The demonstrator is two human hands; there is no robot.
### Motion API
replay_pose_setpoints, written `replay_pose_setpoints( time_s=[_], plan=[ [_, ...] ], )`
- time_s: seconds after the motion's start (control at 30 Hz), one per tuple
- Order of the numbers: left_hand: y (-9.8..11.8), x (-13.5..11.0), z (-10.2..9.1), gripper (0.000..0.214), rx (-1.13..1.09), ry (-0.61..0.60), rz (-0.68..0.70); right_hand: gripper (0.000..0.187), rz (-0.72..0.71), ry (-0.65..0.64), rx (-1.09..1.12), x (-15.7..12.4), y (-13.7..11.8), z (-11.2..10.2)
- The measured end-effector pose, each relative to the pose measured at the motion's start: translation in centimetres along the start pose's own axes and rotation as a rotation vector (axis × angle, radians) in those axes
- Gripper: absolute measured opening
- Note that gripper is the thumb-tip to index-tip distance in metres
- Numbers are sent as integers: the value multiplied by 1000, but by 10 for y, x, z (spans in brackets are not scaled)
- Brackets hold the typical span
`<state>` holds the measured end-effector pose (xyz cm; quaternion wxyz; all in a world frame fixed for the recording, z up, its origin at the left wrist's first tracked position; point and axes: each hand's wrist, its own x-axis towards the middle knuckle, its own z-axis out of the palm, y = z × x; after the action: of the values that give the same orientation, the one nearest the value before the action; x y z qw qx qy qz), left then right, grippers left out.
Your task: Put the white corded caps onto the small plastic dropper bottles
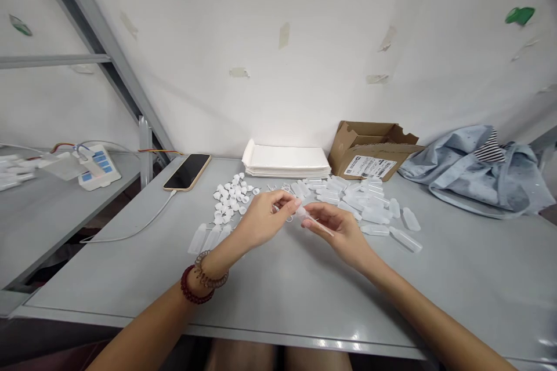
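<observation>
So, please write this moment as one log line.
right hand: holds translucent bottle; left hand: at bottle's end; left side: white caps; right side: loose bottles

Grey table (278, 295) across lower frame. Phone (188, 172) left of centre, white cable (150, 224) plugged in. White caps (230, 197) heaped centre-left; translucent bottles (212, 237) side by side just below. More bottles (372, 213) strewn right of centre. White paper stack (289, 157) mid-frame, cardboard box (369, 153) beside it. Pale blue cloth (461, 171) far right.
</observation>
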<state>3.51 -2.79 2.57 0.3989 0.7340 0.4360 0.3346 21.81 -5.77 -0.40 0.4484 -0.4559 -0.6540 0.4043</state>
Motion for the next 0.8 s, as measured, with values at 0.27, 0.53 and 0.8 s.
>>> replay_pose_setpoints(
  time_s=[0.27, 0.53, 0.8],
  plan=[
    [4, -2, -4, 20, -32, -152, 60, 23, 187, -147, 278, 1, -9, -6],
    [-7, -3, 5, 15, 149, -42, 182, 24, 240, -219, 301, 3, -7, -5],
    [-3, 1, -4, 22, 46, 150, 69, 30, 234, -145, 209, 3, 1, -6]
  ],
)
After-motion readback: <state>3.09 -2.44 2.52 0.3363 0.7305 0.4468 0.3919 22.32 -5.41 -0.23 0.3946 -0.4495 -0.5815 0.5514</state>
